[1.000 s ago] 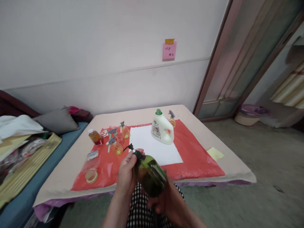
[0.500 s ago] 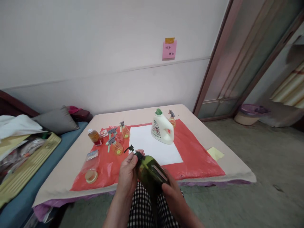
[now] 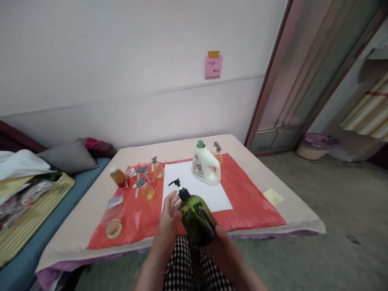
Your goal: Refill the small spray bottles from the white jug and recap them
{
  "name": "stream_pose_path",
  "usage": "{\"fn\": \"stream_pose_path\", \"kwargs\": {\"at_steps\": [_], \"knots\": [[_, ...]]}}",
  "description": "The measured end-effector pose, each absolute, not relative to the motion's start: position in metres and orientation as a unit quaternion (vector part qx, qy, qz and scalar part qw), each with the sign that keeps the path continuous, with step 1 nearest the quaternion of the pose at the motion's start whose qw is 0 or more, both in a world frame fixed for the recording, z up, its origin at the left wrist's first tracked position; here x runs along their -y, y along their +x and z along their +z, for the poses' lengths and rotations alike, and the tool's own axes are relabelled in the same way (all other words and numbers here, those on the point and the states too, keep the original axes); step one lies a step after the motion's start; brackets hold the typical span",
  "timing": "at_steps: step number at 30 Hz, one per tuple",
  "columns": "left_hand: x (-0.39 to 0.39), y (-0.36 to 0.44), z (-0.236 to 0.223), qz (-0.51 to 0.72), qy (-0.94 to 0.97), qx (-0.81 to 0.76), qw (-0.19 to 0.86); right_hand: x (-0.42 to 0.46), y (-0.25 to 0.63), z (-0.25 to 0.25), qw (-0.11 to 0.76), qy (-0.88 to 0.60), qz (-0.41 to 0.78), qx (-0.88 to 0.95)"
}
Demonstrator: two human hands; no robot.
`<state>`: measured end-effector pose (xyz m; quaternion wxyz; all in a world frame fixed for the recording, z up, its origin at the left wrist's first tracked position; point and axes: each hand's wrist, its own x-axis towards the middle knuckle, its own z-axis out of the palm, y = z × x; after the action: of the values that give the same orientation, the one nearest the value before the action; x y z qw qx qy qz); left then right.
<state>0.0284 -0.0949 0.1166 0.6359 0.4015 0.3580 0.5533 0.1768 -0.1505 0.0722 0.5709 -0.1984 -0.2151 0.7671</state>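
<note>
A dark green pump bottle (image 3: 196, 218) with a black pump head is held tilted over my lap, just in front of the table edge. My right hand (image 3: 220, 242) grips its lower body from underneath. My left hand (image 3: 170, 214) rests beside the bottle's neck, fingers loosely spread and touching the collar below the pump. On the red sheet (image 3: 251, 198) beyond lie a white paper (image 3: 209, 194), a white detergent jug (image 3: 205, 168) with a green cap, and several small orange spray bottles (image 3: 145, 188).
A low table (image 3: 281, 178) carries the red sheet, a yellow note (image 3: 273, 197), an amber bottle (image 3: 118, 178) and a plastic bag with a round lid (image 3: 113, 228). A bed with pillows and clutter lies left; a door frame and bare floor are right.
The bottle has been raised slightly and turned more upright. My left hand has loosened from the pump head and its fingers have spread. My right hand slid under the bottle's base.
</note>
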Motion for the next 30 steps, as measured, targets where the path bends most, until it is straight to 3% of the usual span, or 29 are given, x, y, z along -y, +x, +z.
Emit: {"fn": "stream_pose_path", "kwargs": {"at_steps": [6,11,15,24,30], "knots": [[0.102,0.034,0.106,0.461,0.468,-0.383,0.649,0.137,0.201,0.059,0.554,-0.288,0.669,0.403],[0.096,0.039,0.095,0.436,0.549,-0.514,0.495,0.118,0.231,0.077,0.529,-0.483,0.452,0.532],[0.097,0.053,0.081,0.388,0.603,-0.587,0.375,0.112,0.227,0.104,0.498,-0.537,0.341,0.589],[0.09,0.058,0.008,0.377,0.686,-0.537,0.315,0.095,0.241,0.088,0.453,-0.634,0.215,0.589],[0.075,0.022,-0.045,0.442,0.682,-0.563,0.153,0.026,0.332,0.078,0.418,-0.752,0.079,0.504]]}}
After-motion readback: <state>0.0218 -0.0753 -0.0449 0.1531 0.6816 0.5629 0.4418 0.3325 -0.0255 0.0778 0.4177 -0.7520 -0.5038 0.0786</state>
